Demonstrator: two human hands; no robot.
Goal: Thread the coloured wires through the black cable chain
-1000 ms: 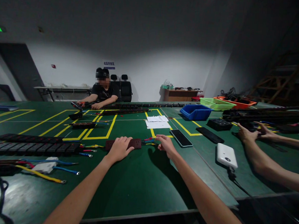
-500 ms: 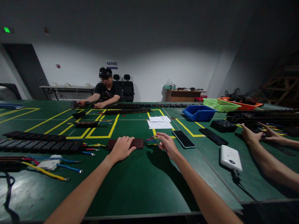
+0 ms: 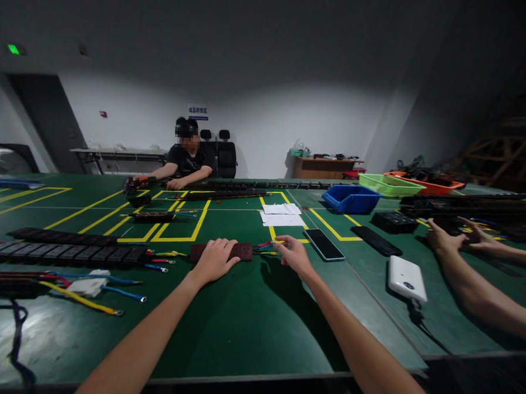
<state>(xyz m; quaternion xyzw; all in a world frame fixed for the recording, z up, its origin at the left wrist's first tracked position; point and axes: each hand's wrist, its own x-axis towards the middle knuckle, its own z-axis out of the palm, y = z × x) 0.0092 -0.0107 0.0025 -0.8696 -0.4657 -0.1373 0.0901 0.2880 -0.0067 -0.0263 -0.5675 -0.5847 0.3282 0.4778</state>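
A dark brown socket block (image 3: 245, 252) lies on the green table in front of me, with coloured wires coming out at both ends. My left hand (image 3: 215, 261) is laid over its middle, fingers across the top and thumb along the near right side. From the block's right end runs a bunch of red, blue, green and yellow wires (image 3: 267, 246). My right hand (image 3: 293, 255) pinches at the tips of these wires with thumb and forefinger. Which wire sits between the fingers is too small to tell. Yellow and green wires (image 3: 172, 254) stick out to the left.
Black socket strips (image 3: 66, 254) with lugged wires lie at left. A phone (image 3: 324, 245), a dark flat object (image 3: 376, 240) and a white power bank (image 3: 407, 278) lie right. Behind are papers (image 3: 282, 214) and a blue bin (image 3: 351, 199). Another person's hands (image 3: 446, 239) work far right.
My right hand has moved slightly, and its fingers have closed in on the wire tips. My left hand and the socket block stay in place.
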